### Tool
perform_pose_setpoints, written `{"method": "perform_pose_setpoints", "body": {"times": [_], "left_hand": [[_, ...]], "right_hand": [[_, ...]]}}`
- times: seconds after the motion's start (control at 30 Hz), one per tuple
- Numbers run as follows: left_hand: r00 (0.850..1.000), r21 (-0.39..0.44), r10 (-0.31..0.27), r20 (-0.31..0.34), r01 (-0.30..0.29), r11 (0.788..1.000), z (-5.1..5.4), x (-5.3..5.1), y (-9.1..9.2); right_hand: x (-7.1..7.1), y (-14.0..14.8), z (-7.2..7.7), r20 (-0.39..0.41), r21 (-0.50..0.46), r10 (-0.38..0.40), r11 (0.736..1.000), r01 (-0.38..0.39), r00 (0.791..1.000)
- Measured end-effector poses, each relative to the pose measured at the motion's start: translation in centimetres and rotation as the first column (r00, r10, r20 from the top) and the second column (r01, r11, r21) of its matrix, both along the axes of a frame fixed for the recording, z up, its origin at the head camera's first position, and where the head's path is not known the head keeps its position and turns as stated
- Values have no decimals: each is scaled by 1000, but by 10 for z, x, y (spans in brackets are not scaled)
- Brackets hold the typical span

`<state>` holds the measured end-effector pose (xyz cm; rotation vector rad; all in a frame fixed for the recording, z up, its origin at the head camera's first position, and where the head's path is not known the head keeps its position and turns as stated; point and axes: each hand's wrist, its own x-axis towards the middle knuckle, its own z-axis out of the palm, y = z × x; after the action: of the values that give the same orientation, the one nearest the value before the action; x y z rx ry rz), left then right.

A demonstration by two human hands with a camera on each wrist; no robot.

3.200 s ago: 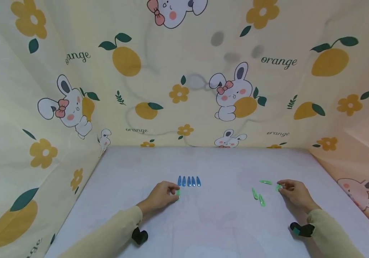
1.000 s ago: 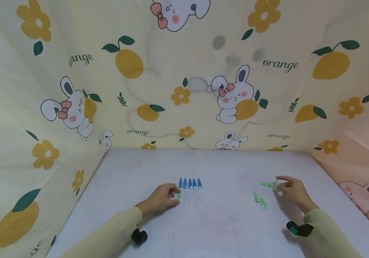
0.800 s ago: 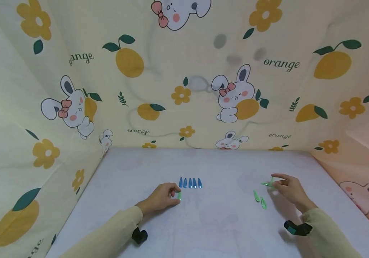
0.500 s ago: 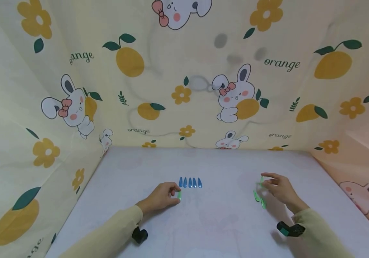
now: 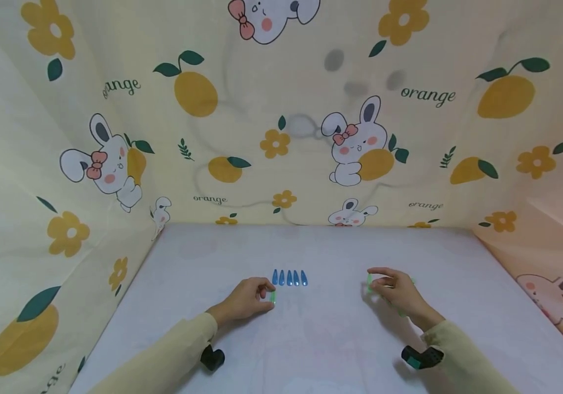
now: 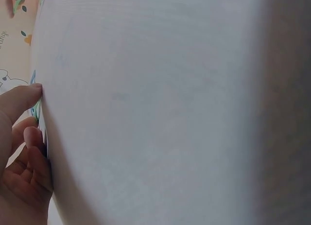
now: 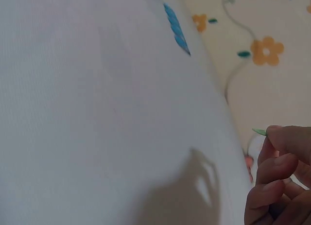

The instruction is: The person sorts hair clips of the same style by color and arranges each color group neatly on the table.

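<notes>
My left hand [image 5: 245, 299] rests on the table just below a row of blue snap hair clips [image 5: 289, 277], a green snap hair clip [image 5: 273, 297] pinched between thumb and forefinger. To the right, my right hand [image 5: 400, 294] holds another green hair clip [image 5: 369, 282] upright, raised off the table; its shadow falls below. In the right wrist view that green clip [image 7: 259, 131] pokes out of the fingertips, and the blue clips [image 7: 177, 29] lie farther off. Behind the right hand, further green clips show only as slivers [image 5: 402, 313]; most of them is hidden.
The white table [image 5: 320, 350] is enclosed at the back and sides by a cream cloth [image 5: 261, 98] printed with rabbits and oranges. A dark wrist camera [image 5: 212, 358] sits on the left wrist, another camera [image 5: 421, 357] on the right.
My right hand has lifted a green hair clip from the scattered ones and carried it leftward across the table. The left hand stays in place with its green clip.
</notes>
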<state>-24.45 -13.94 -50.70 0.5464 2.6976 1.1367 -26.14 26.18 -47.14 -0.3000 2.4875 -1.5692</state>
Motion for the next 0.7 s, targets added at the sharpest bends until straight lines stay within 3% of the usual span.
{"method": "perform_pose_setpoints", "body": {"times": [0.17, 0.37, 0.7], "left_hand": [[1000, -6, 2, 2, -2, 1000, -1, -1, 0], [1000, -4, 9, 7, -9, 1000, -2, -2, 0], [1000, 0, 13, 9, -13, 1000, 2, 1, 2]], "right_hand": [[4, -19, -3, 46, -45, 32, 999, -30, 998], [4, -47, -11, 42, -76, 76, 994, -73, 996], [10, -86, -14, 72, -63, 104, 993, -99, 992]]}}
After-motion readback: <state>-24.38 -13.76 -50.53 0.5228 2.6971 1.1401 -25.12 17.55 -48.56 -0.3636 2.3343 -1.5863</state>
